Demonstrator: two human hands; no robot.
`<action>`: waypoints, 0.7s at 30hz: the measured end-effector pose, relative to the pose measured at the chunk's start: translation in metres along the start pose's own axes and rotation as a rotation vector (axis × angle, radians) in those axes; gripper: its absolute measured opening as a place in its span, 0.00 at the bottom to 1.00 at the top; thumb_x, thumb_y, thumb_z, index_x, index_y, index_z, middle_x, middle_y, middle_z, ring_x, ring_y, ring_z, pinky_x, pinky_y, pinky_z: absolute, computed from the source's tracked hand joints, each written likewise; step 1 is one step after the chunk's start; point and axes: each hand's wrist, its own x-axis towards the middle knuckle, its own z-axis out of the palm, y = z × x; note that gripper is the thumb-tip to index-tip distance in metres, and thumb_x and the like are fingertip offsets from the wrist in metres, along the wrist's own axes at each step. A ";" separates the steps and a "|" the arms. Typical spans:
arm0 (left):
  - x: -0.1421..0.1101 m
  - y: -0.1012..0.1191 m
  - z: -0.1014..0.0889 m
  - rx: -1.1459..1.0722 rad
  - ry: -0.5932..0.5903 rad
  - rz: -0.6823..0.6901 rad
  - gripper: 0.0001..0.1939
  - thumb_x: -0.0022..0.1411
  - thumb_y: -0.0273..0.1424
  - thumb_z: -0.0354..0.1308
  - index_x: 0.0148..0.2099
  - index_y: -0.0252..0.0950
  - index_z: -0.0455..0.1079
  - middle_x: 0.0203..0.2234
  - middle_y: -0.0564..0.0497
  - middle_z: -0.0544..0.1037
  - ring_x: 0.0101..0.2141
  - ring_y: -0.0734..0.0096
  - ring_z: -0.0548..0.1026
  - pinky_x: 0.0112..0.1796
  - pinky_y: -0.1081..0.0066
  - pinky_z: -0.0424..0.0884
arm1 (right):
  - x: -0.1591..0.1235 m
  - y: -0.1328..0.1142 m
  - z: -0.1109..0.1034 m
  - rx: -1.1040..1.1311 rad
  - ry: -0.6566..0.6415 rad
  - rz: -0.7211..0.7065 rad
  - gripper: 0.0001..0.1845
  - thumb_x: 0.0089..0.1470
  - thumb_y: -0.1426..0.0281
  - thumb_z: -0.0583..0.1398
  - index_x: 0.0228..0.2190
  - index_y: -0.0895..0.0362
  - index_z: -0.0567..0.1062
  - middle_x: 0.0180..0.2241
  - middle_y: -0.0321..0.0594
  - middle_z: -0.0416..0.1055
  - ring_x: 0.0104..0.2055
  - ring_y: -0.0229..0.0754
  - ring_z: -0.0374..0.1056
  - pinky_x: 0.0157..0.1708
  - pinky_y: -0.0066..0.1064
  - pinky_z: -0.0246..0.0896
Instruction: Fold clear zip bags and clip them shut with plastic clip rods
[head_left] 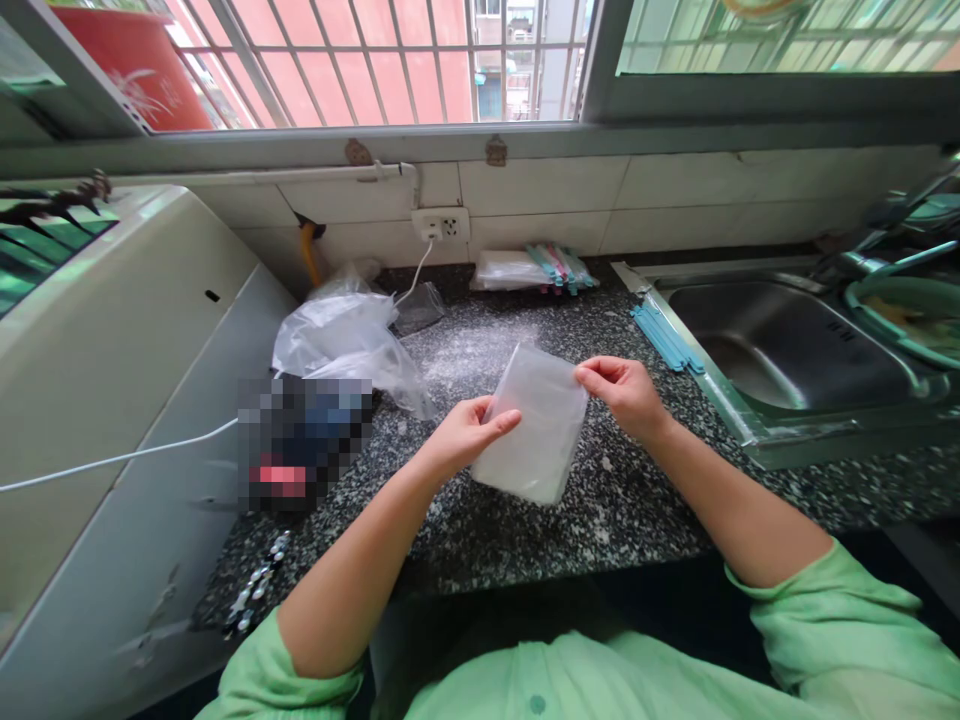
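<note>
A stack of clear plastic bags (534,430) is held up above the speckled counter, tilted a little. My left hand (474,432) grips its left edge, with the thumb lying across the front. At the upper right corner, my right hand (616,388) pinches the plastic between thumb and fingers. Whether the stack is one bag or several layers is hard to make out. Behind it on the counter lies a pile of packed clear bags (514,270) with blue and pink strips (562,268) on top. Several blue plastic strips (666,338) lie beside the sink, right of my hands.
A metal sink (772,340) is set into the counter (600,520) at the right, with a green basin (911,310) at its far side. Left of my hands are a crumpled plastic bag (337,335), a blurred-out device (304,440) and a white cable (120,457). A wall socket (441,226) holds a plug.
</note>
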 end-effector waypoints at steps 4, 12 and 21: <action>0.002 -0.003 0.003 -0.017 0.103 0.026 0.22 0.42 0.46 0.64 0.30 0.31 0.70 0.21 0.51 0.73 0.22 0.75 0.67 0.23 0.76 0.61 | -0.005 0.001 0.011 0.029 -0.121 0.051 0.17 0.42 0.56 0.62 0.22 0.58 0.72 0.19 0.33 0.65 0.22 0.33 0.57 0.24 0.27 0.54; 0.007 -0.007 0.004 -0.244 0.315 0.088 0.22 0.38 0.45 0.67 0.28 0.32 0.69 0.18 0.56 0.70 0.18 0.79 0.65 0.22 0.77 0.62 | -0.012 0.010 0.027 0.207 -0.349 0.191 0.25 0.35 0.49 0.64 0.24 0.59 0.72 0.21 0.34 0.68 0.24 0.34 0.62 0.27 0.28 0.59; 0.009 -0.012 0.002 -0.277 0.357 0.118 0.21 0.38 0.43 0.67 0.28 0.32 0.70 0.18 0.56 0.71 0.18 0.79 0.65 0.22 0.77 0.63 | -0.018 0.014 0.034 0.163 -0.376 0.210 0.22 0.39 0.51 0.63 0.22 0.60 0.72 0.20 0.33 0.67 0.24 0.33 0.60 0.28 0.28 0.57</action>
